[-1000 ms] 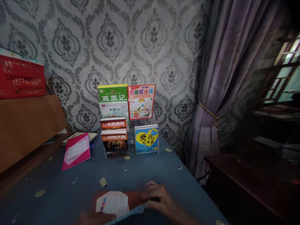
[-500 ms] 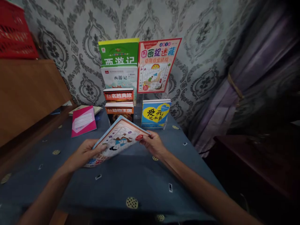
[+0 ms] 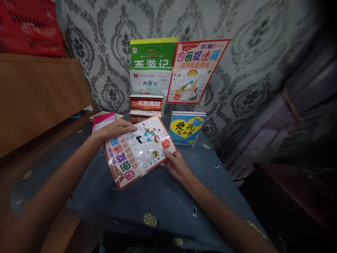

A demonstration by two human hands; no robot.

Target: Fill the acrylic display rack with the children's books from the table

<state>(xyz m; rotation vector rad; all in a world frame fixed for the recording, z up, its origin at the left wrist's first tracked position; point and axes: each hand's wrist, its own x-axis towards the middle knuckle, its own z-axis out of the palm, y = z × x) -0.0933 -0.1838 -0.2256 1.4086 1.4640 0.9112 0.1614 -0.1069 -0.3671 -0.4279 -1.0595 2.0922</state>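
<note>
A thin picture book [image 3: 147, 144] with a pinkish-orange border is tilted above the table, its cover facing me and its title running sideways. My left hand [image 3: 114, 129] is closed on its upper left edge, partly over the cover. At the lower right corner, my right hand [image 3: 177, 165] pinches the book, thumb on the cover. Just behind stands a display rack of books: a green book [image 3: 154, 52], a white book [image 3: 150, 82], a red-titled book [image 3: 146, 103] and a blue-and-yellow book [image 3: 187, 128]. A similar red-bordered picture book [image 3: 198, 72] leans at the rack's upper right.
A pink booklet [image 3: 105, 118] lies left of the rack, partly behind my left hand. A red plastic basket [image 3: 31, 30] sits on a wooden cabinet [image 3: 39, 102] at left. The dark blue tablecloth [image 3: 168, 196] covers the table; a purple curtain [image 3: 265, 130] hangs at right.
The picture book has turned so its cover faces me more fully. My left hand has moved up along its edge, while my right hand keeps its corner. The view has shifted left.
</note>
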